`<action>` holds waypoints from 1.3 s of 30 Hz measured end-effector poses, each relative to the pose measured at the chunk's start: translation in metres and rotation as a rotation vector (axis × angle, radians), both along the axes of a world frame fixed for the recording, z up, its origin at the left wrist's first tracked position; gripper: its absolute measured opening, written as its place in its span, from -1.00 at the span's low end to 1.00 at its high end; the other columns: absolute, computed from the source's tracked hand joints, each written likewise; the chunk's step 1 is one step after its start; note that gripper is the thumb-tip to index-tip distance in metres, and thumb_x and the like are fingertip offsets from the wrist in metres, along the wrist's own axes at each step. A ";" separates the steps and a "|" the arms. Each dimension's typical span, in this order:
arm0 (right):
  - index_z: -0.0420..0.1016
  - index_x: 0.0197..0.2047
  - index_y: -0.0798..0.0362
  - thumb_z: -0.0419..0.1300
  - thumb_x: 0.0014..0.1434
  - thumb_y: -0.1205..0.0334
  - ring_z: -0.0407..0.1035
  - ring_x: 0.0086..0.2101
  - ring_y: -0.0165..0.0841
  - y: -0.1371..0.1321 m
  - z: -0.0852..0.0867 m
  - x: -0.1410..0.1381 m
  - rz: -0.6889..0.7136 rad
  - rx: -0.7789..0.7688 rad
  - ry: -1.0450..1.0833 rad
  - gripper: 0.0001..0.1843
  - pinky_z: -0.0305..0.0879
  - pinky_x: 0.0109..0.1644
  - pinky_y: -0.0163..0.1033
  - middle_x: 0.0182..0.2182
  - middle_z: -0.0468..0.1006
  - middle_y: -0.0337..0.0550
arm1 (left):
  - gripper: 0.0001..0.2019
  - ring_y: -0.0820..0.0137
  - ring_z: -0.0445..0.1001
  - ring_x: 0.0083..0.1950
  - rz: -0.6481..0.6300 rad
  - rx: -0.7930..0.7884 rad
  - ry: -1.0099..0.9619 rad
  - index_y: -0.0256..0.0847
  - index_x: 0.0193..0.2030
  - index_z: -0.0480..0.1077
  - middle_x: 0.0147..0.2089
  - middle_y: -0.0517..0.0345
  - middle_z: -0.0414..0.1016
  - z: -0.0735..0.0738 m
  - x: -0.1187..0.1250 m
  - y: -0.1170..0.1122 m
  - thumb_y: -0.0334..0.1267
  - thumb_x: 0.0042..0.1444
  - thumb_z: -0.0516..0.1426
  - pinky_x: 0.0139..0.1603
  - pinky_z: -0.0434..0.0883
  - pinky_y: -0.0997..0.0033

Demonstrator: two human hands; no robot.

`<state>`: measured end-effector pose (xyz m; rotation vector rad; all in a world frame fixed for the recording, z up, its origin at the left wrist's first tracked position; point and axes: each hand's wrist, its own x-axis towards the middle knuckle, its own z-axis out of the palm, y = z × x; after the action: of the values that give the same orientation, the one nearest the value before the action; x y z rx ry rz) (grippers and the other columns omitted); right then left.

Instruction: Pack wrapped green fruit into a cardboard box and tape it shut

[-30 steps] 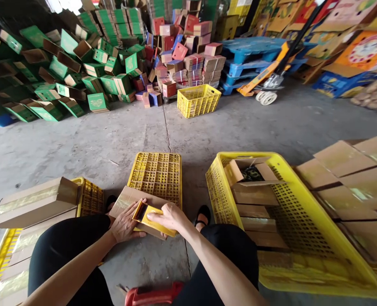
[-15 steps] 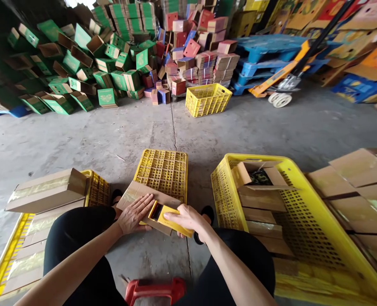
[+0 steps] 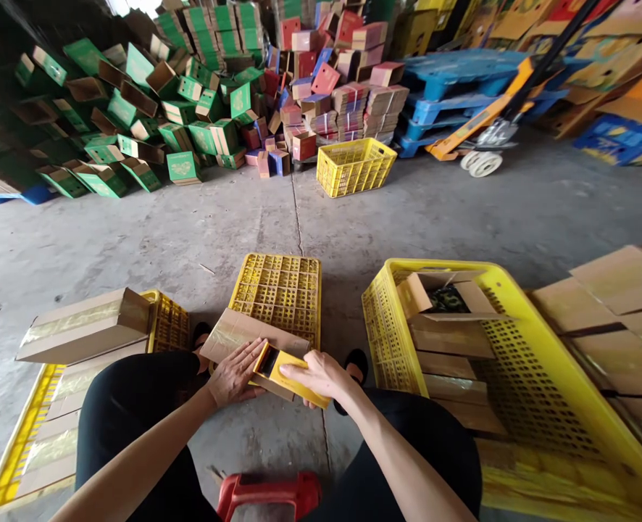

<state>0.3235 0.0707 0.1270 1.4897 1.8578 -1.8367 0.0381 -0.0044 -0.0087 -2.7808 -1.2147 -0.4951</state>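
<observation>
The brown carton lay skewed across the base of an upturned yellow crate, between the person's knees. The grip of the right hand was clamped around a yellow case, thumb on top; the case rested at a slant over the carton, its dark opening facing left. The left hand was unclenched, fingers together and laid on the carton's top.

Potential faults, as judged from this arrangement:

1. Finger contact. The open end of the case sat just beside the left fingertips. A leftward slip could have caught them; whether an edge was exposed could not be told.

2. Carton slip or tip. Only the flat left hand visibly steadied the carton. Uneven pressure from the right could have turned it on the crate or dipped its near side. Overhang at that side was hidden by the hands.

3. Skewed path. The case stood at an angle to the carton's long edge; a stroke along that line could have run off the side.
</observation>
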 end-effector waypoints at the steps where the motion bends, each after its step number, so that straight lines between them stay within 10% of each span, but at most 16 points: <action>1: 0.49 -0.41 0.09 0.20 0.35 -0.22 0.61 -0.50 -0.21 0.000 0.001 0.003 0.004 0.009 0.009 -0.46 0.48 -0.49 -0.30 -0.51 0.65 0.09 | -0.01 -0.05 0.19 0.59 -0.002 0.002 0.000 -0.37 0.69 -0.34 0.59 -0.36 0.15 0.001 0.001 0.001 0.22 0.46 0.05 0.50 0.33 -0.10; 39: 0.48 -0.31 0.06 0.14 0.40 -0.20 0.54 -0.57 -0.28 -0.015 0.001 0.071 -0.038 0.004 -0.108 -0.51 0.37 -0.58 -0.37 -0.54 0.63 -0.02 | 0.08 -0.08 0.11 0.63 0.068 -0.043 0.050 -0.36 0.68 -0.21 0.63 -0.31 0.07 0.005 0.040 0.001 0.47 0.34 -0.06 0.58 0.14 -0.08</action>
<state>0.3944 0.0553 0.1275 1.6022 1.7972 -1.7323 0.0784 -0.0035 -0.0033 -2.7580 -1.3189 -0.3968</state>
